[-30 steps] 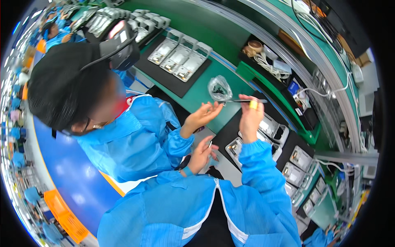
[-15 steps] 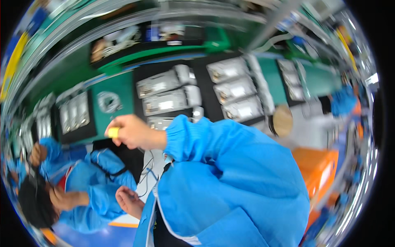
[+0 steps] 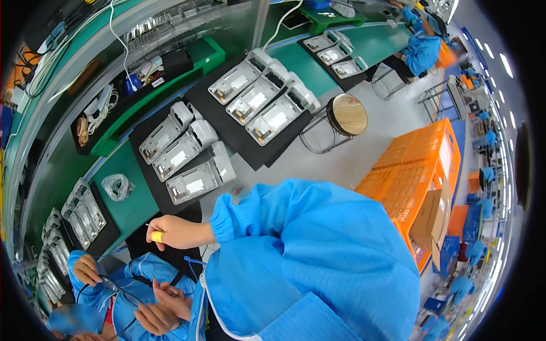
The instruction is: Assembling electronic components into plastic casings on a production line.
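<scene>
My right hand (image 3: pixel 181 232) reaches left over the bench's near edge, fingers closed on a thin tool (image 3: pixel 152 227) with a slim metallic end. Something yellow (image 3: pixel 157 236) wraps or sits at its fingertips; I cannot tell whether it belongs to the tool. Lower down, my left hand (image 3: pixel 175 300) has its fingers curled together, and what they may hold is too small to name. Right beside it is a co-worker's hand (image 3: pixel 156 318); whether the two touch is unclear. The co-worker's other hand (image 3: pixel 88 270) grips a dark cable (image 3: pixel 108 282).
Grey-white device housings (image 3: pixel 190 182) lie in rows on black mats (image 3: pixel 227 133) along the green bench (image 3: pixel 136 199). A clear plastic bag (image 3: pixel 118 186) rests among them. Behind stands a green-edged shelf (image 3: pixel 159 94). To the right are a round stool (image 3: pixel 347 115) and orange crates (image 3: pixel 406 167).
My view has swung, bringing the floor and crates in at the right. My right hand stays closed on the tool. The co-worker's near hand has dropped from the head to beside my left hand.
</scene>
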### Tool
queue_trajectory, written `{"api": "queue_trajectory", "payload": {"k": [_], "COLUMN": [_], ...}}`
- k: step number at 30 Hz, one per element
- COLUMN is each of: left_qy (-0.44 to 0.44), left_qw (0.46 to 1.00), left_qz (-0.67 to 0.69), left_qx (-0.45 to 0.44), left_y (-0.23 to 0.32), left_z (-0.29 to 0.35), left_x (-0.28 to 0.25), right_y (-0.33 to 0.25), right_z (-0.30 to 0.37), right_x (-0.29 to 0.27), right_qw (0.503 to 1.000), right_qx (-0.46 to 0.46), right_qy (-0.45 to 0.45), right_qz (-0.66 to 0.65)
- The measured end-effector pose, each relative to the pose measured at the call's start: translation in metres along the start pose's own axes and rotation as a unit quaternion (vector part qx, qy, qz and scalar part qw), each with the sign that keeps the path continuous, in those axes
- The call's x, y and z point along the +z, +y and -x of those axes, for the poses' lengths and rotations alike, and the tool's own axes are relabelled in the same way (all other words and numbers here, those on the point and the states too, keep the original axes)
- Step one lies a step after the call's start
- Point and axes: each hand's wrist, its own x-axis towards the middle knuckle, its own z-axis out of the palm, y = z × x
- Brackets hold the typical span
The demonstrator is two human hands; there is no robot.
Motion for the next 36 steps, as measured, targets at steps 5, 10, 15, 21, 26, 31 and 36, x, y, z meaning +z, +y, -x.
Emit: {"api": "queue_trajectory", "payload": {"k": [5, 10, 15, 21, 26, 31, 36], "left_qy": [-0.134, -0.093, -0.049, 0.039, 0.042, 0.093, 0.028], "left_qw": [0.991, 0.995, 0.965, 0.924, 0.896, 0.909, 0.92], "left_qz": [0.005, 0.026, 0.25, 0.381, 0.442, 0.402, 0.38], "left_qx": [-0.013, -0.02, -0.061, -0.021, -0.022, 0.068, 0.088], "left_y": [-0.023, -0.026, -0.019, -0.022, -0.018, -0.021, -0.028], "left_z": [-0.018, 0.005, 0.036, 0.089, 0.119, 0.121, 0.117], "left_x": [-0.014, -0.016, 0.016, 0.031, 0.03, 0.021, 0.005], "right_y": [0.006, 0.005, -0.017, -0.024, -0.005, 0.018, 0.045], "right_z": [0.034, 0.062, 0.086, 0.073, 0.052, 0.01, -0.002], "right_x": [-0.003, -0.01, -0.031, -0.02, 0.03, 0.065, 0.085], "right_qw": [1.0, 0.998, 0.993, 0.987, 0.962, 0.983, 0.977], "right_qx": [0.01, 0.057, 0.11, 0.059, 0.085, 0.022, -0.017], "right_qy": [0.03, 0.015, -0.033, -0.135, -0.255, -0.18, -0.21], "right_qz": [0.003, -0.025, -0.018, 0.061, 0.047, 0.004, 0.031]}}
